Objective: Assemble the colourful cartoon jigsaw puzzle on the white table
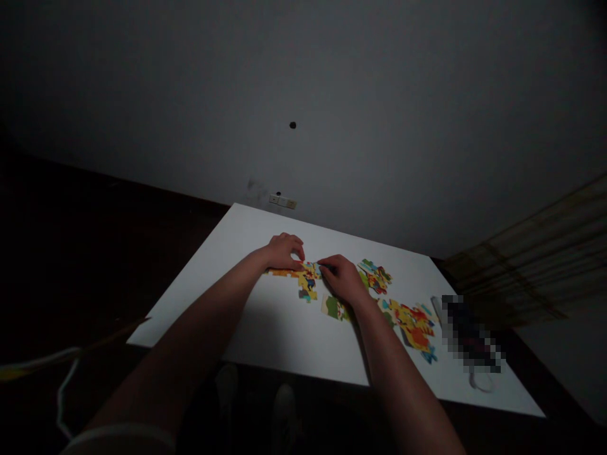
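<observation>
Yellow, knob-edged puzzle pieces [307, 284] beneath fingers [297, 247]

And here's the white table [227, 237], set just beside a plain grey wall [379, 126]! Up on that wall, one dark round hole [293, 125]; below it, a pale socket strip [282, 201], with a grey smudge [256, 188] to its left. Over to the right, a dark item [467, 332] lies on the tabletop, blurred by pixels, a thin loop [482, 384] by its near end. Beyond, streaked yellowish-brown material [512, 272], dim! Far left, a white cord [61, 395] dangles above dark floor [85, 253].
</observation>
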### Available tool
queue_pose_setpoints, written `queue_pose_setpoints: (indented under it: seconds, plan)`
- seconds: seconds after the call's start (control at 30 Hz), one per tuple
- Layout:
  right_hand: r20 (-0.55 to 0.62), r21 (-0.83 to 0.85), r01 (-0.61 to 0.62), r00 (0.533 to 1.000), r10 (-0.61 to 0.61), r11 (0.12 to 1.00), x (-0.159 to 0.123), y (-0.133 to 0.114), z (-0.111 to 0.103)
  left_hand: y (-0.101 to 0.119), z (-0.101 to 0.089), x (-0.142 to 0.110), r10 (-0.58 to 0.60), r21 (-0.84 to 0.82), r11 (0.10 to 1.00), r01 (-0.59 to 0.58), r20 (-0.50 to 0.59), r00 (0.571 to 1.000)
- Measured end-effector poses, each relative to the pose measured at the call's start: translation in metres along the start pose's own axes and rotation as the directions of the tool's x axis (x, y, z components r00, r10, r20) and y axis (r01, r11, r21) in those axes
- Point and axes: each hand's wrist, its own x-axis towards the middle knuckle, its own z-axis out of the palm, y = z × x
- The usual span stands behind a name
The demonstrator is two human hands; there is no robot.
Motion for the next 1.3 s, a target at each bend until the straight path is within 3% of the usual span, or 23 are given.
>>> queue_pose_setpoints:
  seconds: [0.2, 0.4, 0.53, 0.8, 0.97, 1.3]
  plan:
    - [-0.052, 0.052, -0.033, 0.998, 0.035, 0.998, -0.0004, -0.0022, 0.0058, -0.0011, -0.0003, -0.0004, -0.001, 0.003, 1.0, 0.001, 0.004, 1.0]
    - [-0.142, 0.344, -0.11, 0.976, 0.168, 0.932, 0.0023, -0.0006, 0.0058, -0.0031, 0.0009, -0.0002, -0.001, -0.009, 1.0, 0.001, -0.002, 1.0]
    - [-0.174, 0.404, -0.111, 0.965, 0.195, 0.908, 0.0029, -0.0011, 0.0012, -0.0032, 0.0014, -0.0004, 0.012, -0.003, 1.0, -0.012, -0.006, 1.0]
    - [-0.039, 0.264, -0.103, 0.992, 0.117, 0.959, 0.0002, 0.0004, 0.0052, -0.0017, 0.0019, -0.0018, 0.009, 0.011, 1.0, -0.009, 0.001, 1.0]
    - [-0.016, 0.138, -0.118, 0.993, 0.121, 0.983, -0.0002, -0.0035, 0.0079, -0.0014, 0.0012, -0.0035, 0.014, 0.0, 1.0, -0.014, 0.004, 1.0]
    - [0.051, 0.014, -0.002, 0.999, 0.001, 1.0, 0.0055, -0.0076, 0.0013, -0.0047, 0.0019, -0.0004, 0.012, 0.009, 1.0, -0.012, 0.015, 1.0]
